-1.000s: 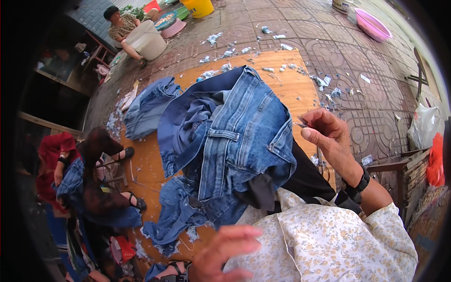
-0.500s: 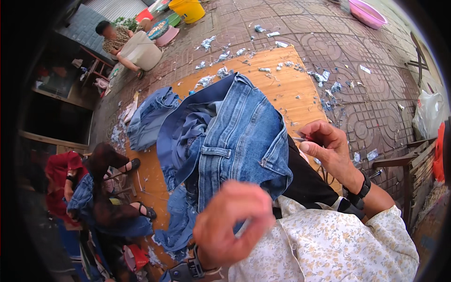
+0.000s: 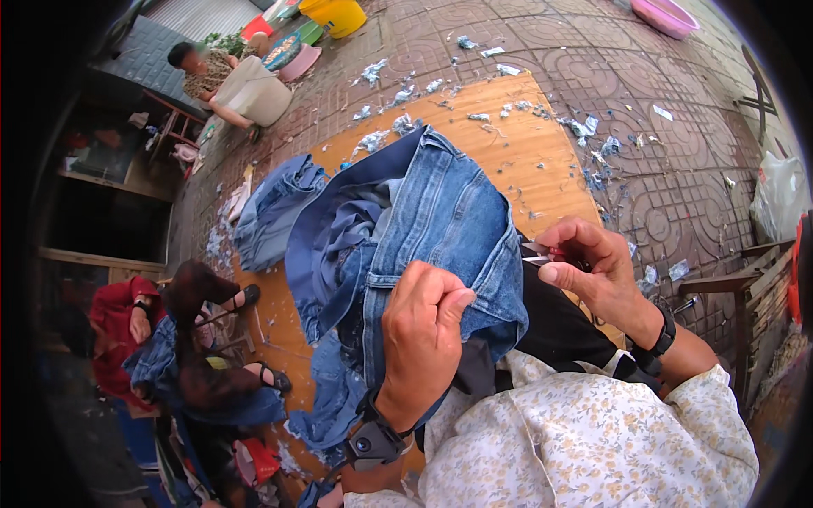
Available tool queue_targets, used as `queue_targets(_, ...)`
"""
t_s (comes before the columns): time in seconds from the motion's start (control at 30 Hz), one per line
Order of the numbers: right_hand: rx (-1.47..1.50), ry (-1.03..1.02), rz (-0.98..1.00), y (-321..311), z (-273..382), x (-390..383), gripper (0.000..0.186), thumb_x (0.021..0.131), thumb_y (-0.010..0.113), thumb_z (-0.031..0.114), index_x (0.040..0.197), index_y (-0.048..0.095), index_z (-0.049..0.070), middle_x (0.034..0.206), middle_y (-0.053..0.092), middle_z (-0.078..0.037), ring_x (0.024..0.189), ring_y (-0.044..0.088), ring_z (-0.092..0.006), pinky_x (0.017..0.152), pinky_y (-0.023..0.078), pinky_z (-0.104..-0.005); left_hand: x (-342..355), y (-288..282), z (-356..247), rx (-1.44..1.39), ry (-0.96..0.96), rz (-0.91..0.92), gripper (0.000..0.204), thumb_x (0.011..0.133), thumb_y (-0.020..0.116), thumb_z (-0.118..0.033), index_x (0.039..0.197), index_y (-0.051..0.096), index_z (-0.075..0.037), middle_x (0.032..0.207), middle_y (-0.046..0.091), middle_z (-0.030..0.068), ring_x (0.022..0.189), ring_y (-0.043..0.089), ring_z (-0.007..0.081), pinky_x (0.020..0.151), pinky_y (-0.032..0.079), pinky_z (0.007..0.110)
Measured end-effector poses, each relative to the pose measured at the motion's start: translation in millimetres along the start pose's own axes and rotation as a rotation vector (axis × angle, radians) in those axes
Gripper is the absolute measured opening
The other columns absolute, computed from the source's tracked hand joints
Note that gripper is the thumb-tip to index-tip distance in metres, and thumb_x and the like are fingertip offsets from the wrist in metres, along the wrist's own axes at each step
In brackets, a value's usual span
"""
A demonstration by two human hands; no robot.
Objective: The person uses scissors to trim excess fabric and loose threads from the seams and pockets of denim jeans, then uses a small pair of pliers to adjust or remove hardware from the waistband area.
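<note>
Blue denim jeans (image 3: pixel 461 212) lie bunched across my lap and the board, with the waistband and a belt loop facing up. My left hand (image 3: pixel 421 334) is closed over the denim beside the belt loop, thumb and forefinger pinched together. What the pinch holds, if anything, is too small to see. To the right of the jeans, my right hand (image 3: pixel 597 267) is closed around small thread snips (image 3: pixel 536 260). Their metal tips point left toward the denim and a red part shows among my fingers. My dark trouser leg (image 3: pixel 555 317) shows beneath.
More denim (image 3: pixel 275 207) lies on the orange-brown board (image 3: pixel 550 161) at left. Fabric scraps (image 3: pixel 584 127) litter the board and paving. A seated person in red (image 3: pixel 127 339) handles denim at left; another person (image 3: pixel 207 80) sits by a pale bucket (image 3: pixel 254 93). A wooden seat (image 3: pixel 720 284) stands right.
My left hand has moved up and forward onto the denim and its fingers have closed into a pinch. My right hand stays nearly in place with the snips.
</note>
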State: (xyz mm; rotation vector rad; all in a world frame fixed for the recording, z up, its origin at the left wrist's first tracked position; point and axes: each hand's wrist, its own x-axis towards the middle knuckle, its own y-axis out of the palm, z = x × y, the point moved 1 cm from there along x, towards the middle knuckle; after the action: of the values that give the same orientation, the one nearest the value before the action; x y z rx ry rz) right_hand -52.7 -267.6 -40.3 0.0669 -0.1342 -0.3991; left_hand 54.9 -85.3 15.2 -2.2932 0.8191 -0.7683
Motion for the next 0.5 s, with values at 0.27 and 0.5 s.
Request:
queue_targets(0.27, -0.354, -0.233, 0.275, 12, 30, 11, 0.021, 0.076, 0.074, 0.012, 0.09, 0.062, 0.002, 0.079, 0.06, -0.006, 0.067, 0.058, -0.0153, 0.057, 0.045, -0.0254, -10, -1, 15, -0.29, -0.226, 0.06, 0.021, 0.095, 0.053, -0.017, 0.078, 0.052, -0.003, 0.073, 0.05, -0.002, 0.066, 0.043, 0.0045, 0.058, 0.036, 0.02)
queue_targets(0.5, -0.549, -0.254, 0.39, 27, 45, 25, 0.019, 0.074, 0.073, 0.007, 0.089, 0.062, 0.001, 0.079, 0.062, -0.008, 0.069, 0.062, -0.0218, 0.057, 0.048, -0.0293, -15, 2, 20, -0.386, -0.267, 0.063, 0.019, 0.095, 0.052, -0.016, 0.08, 0.051, -0.003, 0.071, 0.049, 0.0008, 0.063, 0.042, 0.0078, 0.058, 0.037, 0.023)
